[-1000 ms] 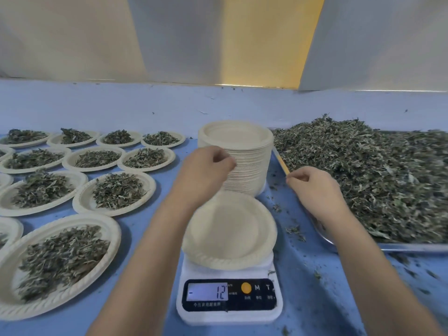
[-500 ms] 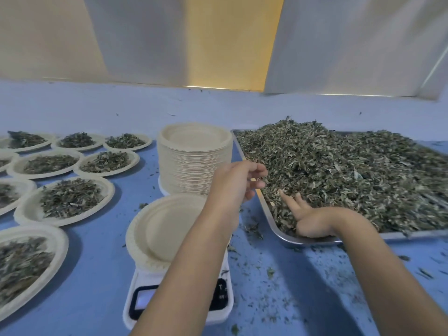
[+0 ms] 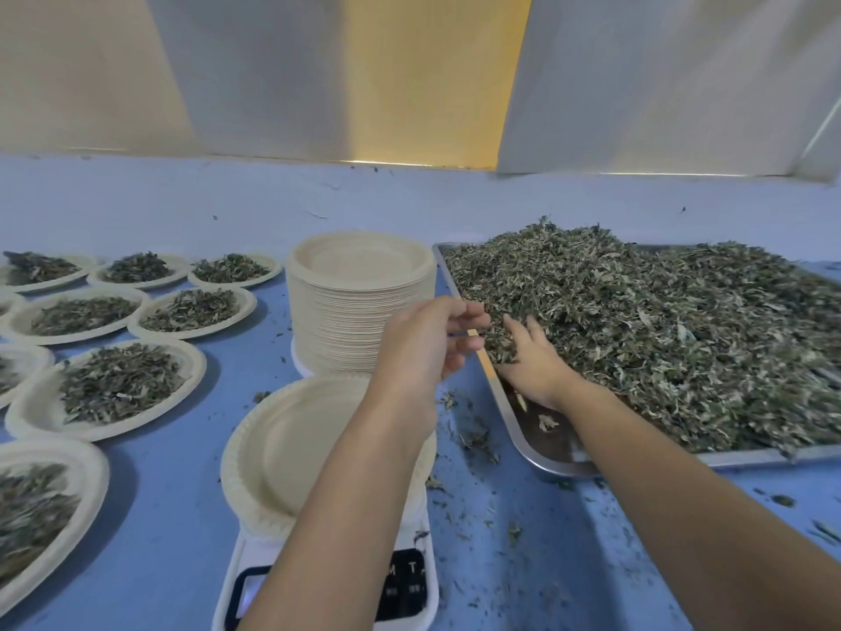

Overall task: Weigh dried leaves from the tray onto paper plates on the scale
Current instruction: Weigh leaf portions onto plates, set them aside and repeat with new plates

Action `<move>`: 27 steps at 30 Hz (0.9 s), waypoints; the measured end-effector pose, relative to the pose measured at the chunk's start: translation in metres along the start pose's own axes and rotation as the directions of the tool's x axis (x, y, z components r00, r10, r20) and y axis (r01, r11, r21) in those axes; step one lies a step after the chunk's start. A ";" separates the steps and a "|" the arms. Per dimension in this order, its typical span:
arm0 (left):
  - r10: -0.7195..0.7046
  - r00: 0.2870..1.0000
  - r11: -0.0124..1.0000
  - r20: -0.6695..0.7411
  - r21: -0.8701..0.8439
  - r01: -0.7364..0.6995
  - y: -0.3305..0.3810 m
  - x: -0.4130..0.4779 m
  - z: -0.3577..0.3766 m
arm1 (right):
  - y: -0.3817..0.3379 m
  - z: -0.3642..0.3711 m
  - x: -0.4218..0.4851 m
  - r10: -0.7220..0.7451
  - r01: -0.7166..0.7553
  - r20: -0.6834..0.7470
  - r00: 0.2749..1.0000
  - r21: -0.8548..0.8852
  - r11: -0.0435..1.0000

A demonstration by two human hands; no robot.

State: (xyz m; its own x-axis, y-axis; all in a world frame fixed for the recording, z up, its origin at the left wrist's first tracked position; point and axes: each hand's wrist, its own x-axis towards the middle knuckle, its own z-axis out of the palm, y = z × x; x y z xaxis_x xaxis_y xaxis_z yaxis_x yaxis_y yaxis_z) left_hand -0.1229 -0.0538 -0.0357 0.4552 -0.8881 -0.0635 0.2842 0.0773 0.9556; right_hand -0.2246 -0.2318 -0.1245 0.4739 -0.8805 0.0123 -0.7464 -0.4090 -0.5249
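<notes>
**A:** Status?

**B:** Empty paper plate (image 3: 291,448) sits on the scale (image 3: 409,585), lower centre. Dried leaves (image 3: 660,339) are heaped in the tray (image 3: 541,448), right half of the frame. No leaves on that plate yet.

**A:** Hands?

**B:** Right hand (image 3: 532,362) lies on the pile by the tray's left edge. Its fingers are spread and pushed into the leaves, not closed round a bunch. Left hand (image 3: 428,343) hovers just left of it, fingers loosely curled, holding nothing.

**A:** Risks?

**B:**
- **Spill:** loose flakes, and the carry crosses the gap between tray and plate. Expect drop-off; the blue table (image 3: 546,562) there already has crumbs on it.
- **Readout:** the left forearm hides most of the display, so overshoot is likely unless the arm clears.
- **Weight:** any forearm contact with the plate rim or the scale body skews the number.
- **Plate:** it overhangs the scale, so a load dropped off-centre could tip it.

**A:** Neighbours?

**B:** The plate stack (image 3: 359,311) sits just behind the scale, close to the left hand. An elbow swing could nudge it. Filled plates (image 3: 113,384) on the left are well apart.
</notes>
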 end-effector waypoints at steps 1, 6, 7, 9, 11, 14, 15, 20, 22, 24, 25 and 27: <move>0.009 1.000 1.000 -0.008 -0.002 -0.009 0.000 0.001 -0.001 | -0.002 -0.001 0.001 -0.032 0.030 -0.067 0.997 -0.038 0.999; 0.018 1.000 1.000 -0.016 0.008 -0.017 -0.002 0.004 -0.001 | -0.011 0.003 0.007 -0.218 0.162 -0.237 0.947 -0.237 0.958; 0.014 1.000 1.000 -0.017 0.011 -0.014 -0.003 0.005 -0.001 | -0.010 0.006 0.011 -0.233 0.185 -0.183 0.955 -0.248 0.951; 0.011 1.000 1.000 -0.014 0.009 -0.011 -0.004 0.005 0.000 | -0.004 0.011 0.020 -0.228 0.215 -0.022 0.973 -0.259 0.942; 0.009 1.000 1.000 -0.007 0.014 -0.009 -0.006 0.005 0.002 | 0.002 0.013 0.028 -0.215 0.227 0.074 0.974 -0.265 0.937; 0.015 1.000 0.999 -0.006 0.032 -0.015 -0.008 0.006 0.004 | 0.006 0.015 0.035 -0.188 0.196 0.055 0.981 -0.303 0.933; 0.017 1.000 0.999 -0.008 0.034 -0.017 -0.008 0.006 0.004 | 0.006 0.016 0.034 -0.175 0.175 0.030 0.984 -0.318 0.932; 0.020 1.000 0.999 -0.016 0.046 -0.019 -0.009 0.005 0.002 | 0.005 0.016 0.023 -0.281 0.209 -0.132 0.951 -0.394 0.895; 0.019 0.999 0.999 -0.025 0.038 -0.018 -0.009 0.004 0.001 | 0.004 0.015 0.020 -0.276 0.213 -0.118 0.954 -0.380 0.900; 0.020 0.999 0.999 -0.031 0.033 -0.019 -0.009 0.004 0.000 | 0.003 0.014 0.018 -0.226 0.199 -0.029 0.974 -0.373 0.906; 0.020 0.999 0.999 -0.032 0.036 -0.018 -0.008 0.004 0.000 | 0.002 0.014 0.016 -0.211 0.192 -0.003 0.977 -0.400 0.896; 0.016 0.999 0.999 -0.032 0.045 -0.015 -0.008 0.004 0.000 | -0.001 0.014 0.013 -0.203 0.167 -0.030 0.979 -0.460 0.872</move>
State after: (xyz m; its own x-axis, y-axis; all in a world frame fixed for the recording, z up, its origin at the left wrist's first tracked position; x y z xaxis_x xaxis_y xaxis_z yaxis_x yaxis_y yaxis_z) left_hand -0.1236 -0.0579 -0.0438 0.4865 -0.8718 -0.0572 0.2389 0.0698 0.9685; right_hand -0.2112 -0.2398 -0.1358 0.6015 -0.7858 0.1437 -0.7867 -0.6140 -0.0641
